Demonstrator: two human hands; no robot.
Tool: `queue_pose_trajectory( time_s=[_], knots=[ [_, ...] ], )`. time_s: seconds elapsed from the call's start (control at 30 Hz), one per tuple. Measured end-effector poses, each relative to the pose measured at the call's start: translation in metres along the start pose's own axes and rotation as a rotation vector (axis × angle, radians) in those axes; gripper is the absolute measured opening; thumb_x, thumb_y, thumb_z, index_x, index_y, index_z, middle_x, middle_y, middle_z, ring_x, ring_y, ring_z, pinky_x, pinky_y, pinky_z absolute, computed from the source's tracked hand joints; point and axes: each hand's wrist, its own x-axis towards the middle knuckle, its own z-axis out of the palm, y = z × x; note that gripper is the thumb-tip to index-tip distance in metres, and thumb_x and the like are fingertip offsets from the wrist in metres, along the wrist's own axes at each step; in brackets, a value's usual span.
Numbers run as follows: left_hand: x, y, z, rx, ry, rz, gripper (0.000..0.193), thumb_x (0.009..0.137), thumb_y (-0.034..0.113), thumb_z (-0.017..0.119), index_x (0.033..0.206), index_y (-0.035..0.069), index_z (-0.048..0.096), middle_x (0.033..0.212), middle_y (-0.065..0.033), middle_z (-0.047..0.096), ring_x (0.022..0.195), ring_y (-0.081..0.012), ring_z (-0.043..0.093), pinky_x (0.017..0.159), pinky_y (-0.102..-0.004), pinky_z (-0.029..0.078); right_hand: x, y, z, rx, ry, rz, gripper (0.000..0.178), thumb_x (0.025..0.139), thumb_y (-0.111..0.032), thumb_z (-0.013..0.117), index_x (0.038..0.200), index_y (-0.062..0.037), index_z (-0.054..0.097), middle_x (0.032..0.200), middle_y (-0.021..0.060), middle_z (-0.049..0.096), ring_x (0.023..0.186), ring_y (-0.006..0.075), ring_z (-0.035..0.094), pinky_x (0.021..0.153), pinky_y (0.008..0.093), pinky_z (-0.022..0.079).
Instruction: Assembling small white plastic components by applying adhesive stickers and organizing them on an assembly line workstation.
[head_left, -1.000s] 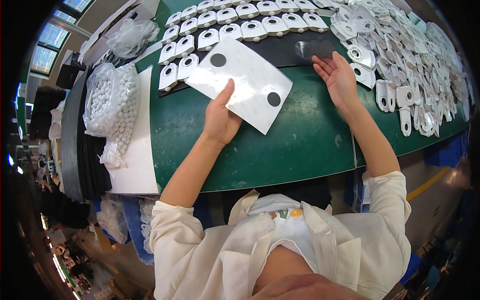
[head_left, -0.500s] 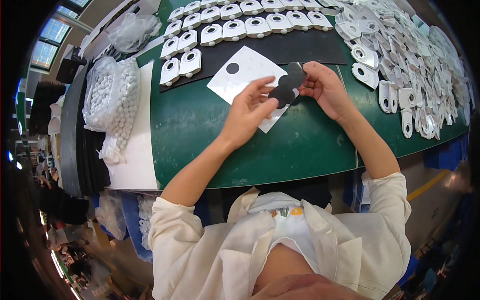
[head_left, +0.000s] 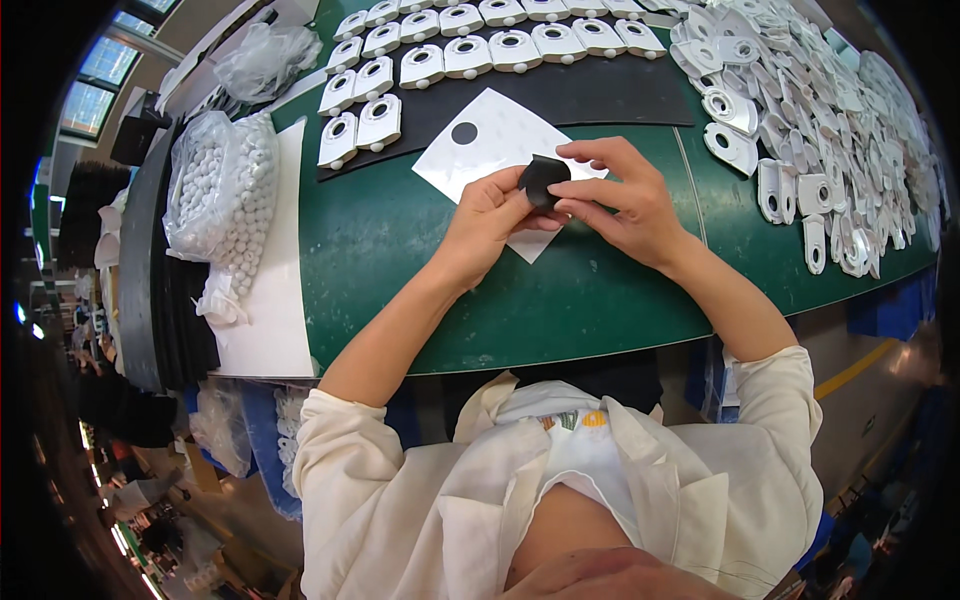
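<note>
Head view, single entry.

Item held: a small black pad (head_left: 543,181), thin, dark and matt, pinched between both hands above the green table (head_left: 560,300). It is judged to be very light, soft and easily bent, probably foam or rubber sheet; whether one face is sticky cannot be told. It is best taken by its edges with fingertips only, since a hard squeeze would likely crease it.

Left hand (head_left: 487,222): thumb and forefinger are closed on the pad's lower left edge.

Right hand (head_left: 620,200): fingertips are closed on the pad's right side, the other fingers arched over it. The pad thus sits between the two grips, its middle left uncovered and lifted clear of the surface below.

Beneath the hands: a white backing sheet (head_left: 480,150), lying flat on the table and partly on a black mat (head_left: 600,95). One black round spot (head_left: 464,132) is seen on the sheet, well apart from the held pad.

On the mat: rows of white moulded parts (head_left: 470,50), each with a round hole, laid side by side.

To the right: a loose heap of like white parts (head_left: 830,130), spread over the table's far corner.

To the left: a clear bag of small white balls (head_left: 220,190), resting near a white board (head_left: 270,300) at the table's left edge.
</note>
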Motion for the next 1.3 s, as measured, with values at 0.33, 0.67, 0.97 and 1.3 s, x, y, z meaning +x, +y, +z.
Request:
queue_pose_trajectory(
  time_s=[0.33, 0.67, 0.97, 1.3],
  knots=[
    [-0.004, -0.004, 0.001, -0.063, -0.144, -0.034, 0.027, 0.096, 0.015, 0.042, 0.116, -0.002, 0.051, 0.100, -0.0121, 0.063, 0.088, -0.0163, 0.064, 0.081, -0.0266, 0.052, 0.002, 0.008, -0.006, 0.161, -0.111, -0.032, 0.028, 0.071, -0.007, 0.068, 0.099, -0.0093, 0.068, 0.115, 0.0116, 0.058, 0.102, 0.0265, 0.055, 0.085, 0.0358, 0.046],
    [-0.007, -0.004, 0.004, 0.316, -0.087, -0.049, 0.025, 0.095, 0.015, 0.043, 0.098, -0.003, 0.059, 0.083, -0.0080, 0.066, 0.069, -0.0091, 0.060, 0.065, -0.0220, 0.050, -0.001, 0.012, -0.008, 0.447, -0.132, 0.366, 0.024, 0.078, -0.006, 0.066, 0.100, -0.0001, 0.059, 0.095, 0.0051, 0.061, 0.086, 0.0136, 0.058, 0.080, 0.0266, 0.046],
    [-0.007, 0.004, 0.006, 0.806, -0.084, 0.237, 0.019, 0.083, 0.017, 0.064, 0.092, 0.000, 0.062, 0.076, -0.0079, 0.065, 0.061, -0.0143, 0.060, 0.059, -0.0253, 0.048, 0.000, 0.016, -0.013, 1.062, 0.047, 0.712, 0.016, 0.087, -0.008, 0.058, 0.102, -0.0016, 0.058, 0.093, 0.0002, 0.057, 0.086, 0.0052, 0.053, 0.077, 0.0198, 0.042],
    [0.007, 0.002, -0.014, 1.142, 0.303, 0.646, 0.021, 0.085, 0.011, 0.059, 0.103, 0.001, 0.062, 0.101, -0.0122, 0.063, 0.095, -0.0256, 0.060, 0.085, -0.0324, 0.044, -0.102, -0.052, -0.090, -0.467, 0.897, -0.059, 0.020, 0.084, 0.003, 0.052, 0.103, 0.0008, 0.047, 0.093, 0.0128, 0.058, 0.081, 0.0158, 0.055, 0.071, 0.0260, 0.045]
  ],
)
